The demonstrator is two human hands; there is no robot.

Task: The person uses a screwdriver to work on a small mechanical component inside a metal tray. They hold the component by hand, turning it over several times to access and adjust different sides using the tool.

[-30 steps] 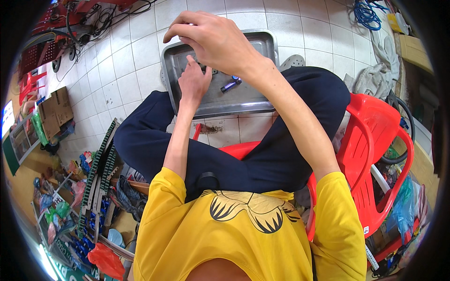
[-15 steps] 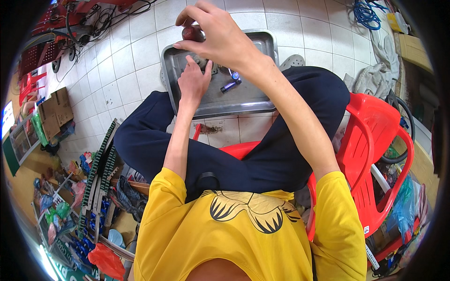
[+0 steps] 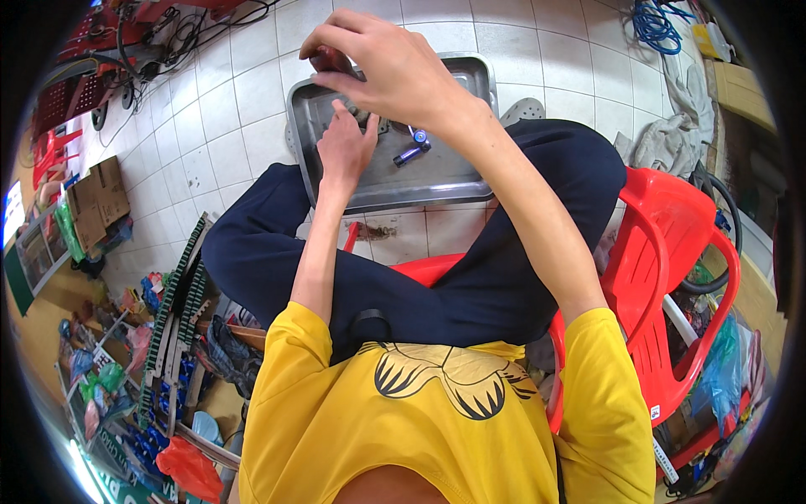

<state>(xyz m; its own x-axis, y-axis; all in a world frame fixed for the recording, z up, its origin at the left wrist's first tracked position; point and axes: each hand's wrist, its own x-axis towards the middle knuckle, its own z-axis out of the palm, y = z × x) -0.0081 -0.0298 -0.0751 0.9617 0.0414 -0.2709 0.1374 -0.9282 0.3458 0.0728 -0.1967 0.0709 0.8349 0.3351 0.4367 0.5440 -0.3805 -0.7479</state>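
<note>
My right hand is closed round a dark red, rounded handle above the far left of a grey metal tray. What the handle ends in is hidden behind my fingers. Below it, my left hand reaches into the tray, its thumb and index finger set about a small grey metal part. Most of that part is covered by my hands. Two small blue-purple cylinders, like batteries, are in the tray to the right of my left hand: one lies flat, and the other shows its round end.
A red plastic chair stands at my right. Green-edged strips and bagged odds and ends lie at the left, beyond a cardboard box. Coiled blue cable and a grey cloth lie on the tiles at the far right.
My right hand has shifted slightly left and down, tilting the dark red handle so that its side shows more. My left hand stays almost in place, and the blue-purple cylinders have not moved.
</note>
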